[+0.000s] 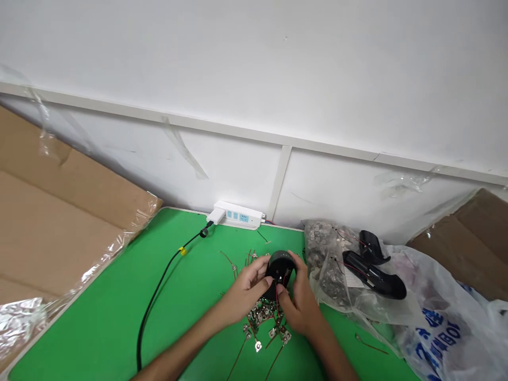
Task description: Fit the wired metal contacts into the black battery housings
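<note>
Green tabletop (182,296); at four o'clock, a white plastic bag (444,317) with blue print. At six o'clock, the left hand (250,283) and right hand (300,300) — close together, both gripping a curved black shell (280,261) between them — above a pile of small metal pieces (260,313) with wires.

We had a plastic housing (282,257) between our left hand (246,290) and right hand (297,299), above a heap of wired terminals (262,313) on the table (182,312). Beyond it, by the wall (238,174), lay the power strip (254,218), with a charger (217,214) in its left end and a cable (159,296) running from there toward us, left of our hands. Cardboard (67,211) lay far left. To our right, two more housings (381,280) rested on a bag (319,241) holding what were probably small metal parts; right of that lay a carrier bag (448,344), with a cardboard piece (472,238) behind it.
</note>
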Demonstrator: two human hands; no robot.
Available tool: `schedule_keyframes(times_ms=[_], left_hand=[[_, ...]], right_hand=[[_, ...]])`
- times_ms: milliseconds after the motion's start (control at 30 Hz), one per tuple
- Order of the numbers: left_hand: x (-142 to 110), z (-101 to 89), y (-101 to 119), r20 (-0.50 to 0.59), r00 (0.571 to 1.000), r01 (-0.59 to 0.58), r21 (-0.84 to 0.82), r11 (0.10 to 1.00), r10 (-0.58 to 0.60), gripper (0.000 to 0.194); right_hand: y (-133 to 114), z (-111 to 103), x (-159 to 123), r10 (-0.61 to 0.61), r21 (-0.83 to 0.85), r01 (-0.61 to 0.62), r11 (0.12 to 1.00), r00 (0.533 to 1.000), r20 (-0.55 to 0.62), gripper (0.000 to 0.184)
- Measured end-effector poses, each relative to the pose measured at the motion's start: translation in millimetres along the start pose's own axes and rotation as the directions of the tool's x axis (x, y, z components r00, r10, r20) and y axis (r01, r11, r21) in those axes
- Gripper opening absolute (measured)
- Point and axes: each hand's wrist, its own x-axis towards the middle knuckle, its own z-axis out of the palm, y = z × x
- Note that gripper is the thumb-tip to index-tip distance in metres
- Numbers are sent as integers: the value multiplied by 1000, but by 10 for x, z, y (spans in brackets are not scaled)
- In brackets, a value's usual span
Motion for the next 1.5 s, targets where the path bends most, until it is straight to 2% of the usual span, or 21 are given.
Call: schedule_keyframes(times_ms=[133,333,467,600,733,867,1000,1200,1500], left_hand=[[-52,-45,-41,33,998,-56,347,936,47,54],[-87,-60,-27,67,996,-86,513,854,60,62],[-84,-5,26,73,995,-100,496,863,74,62],[-122,4,-35,83,994,-104,496,862,72,65],[-153,3,-119,34,996,-89,464,881,83,62],[-140,25,-93,44,994,-106,419,902,97,60],[-125,24,-51,44,998,-57,454,889,42,59],[-115,-12,-66,79,996,-76,488,870,43,60],[-111,17,-155,62,997,-74,520,851,49,61]], right_hand=[[42,29,-50,13,-44,-11,999,999,39,67],[40,-9,-23,-51,-99,60,993,994,94,69],[6,-31,2,-74,-116,83,990,994,84,72],[-28,-16,-1,-94,-151,105,983,993,76,67],[-54,21,-14,-55,-110,62,992,996,64,67],[-54,23,-4,-28,-57,32,998,997,77,67],[-17,12,4,-19,-45,24,999,995,95,67],[55,49,-24,-50,-153,61,986,996,80,57],[51,54,19,-62,-133,73,988,994,87,51]])
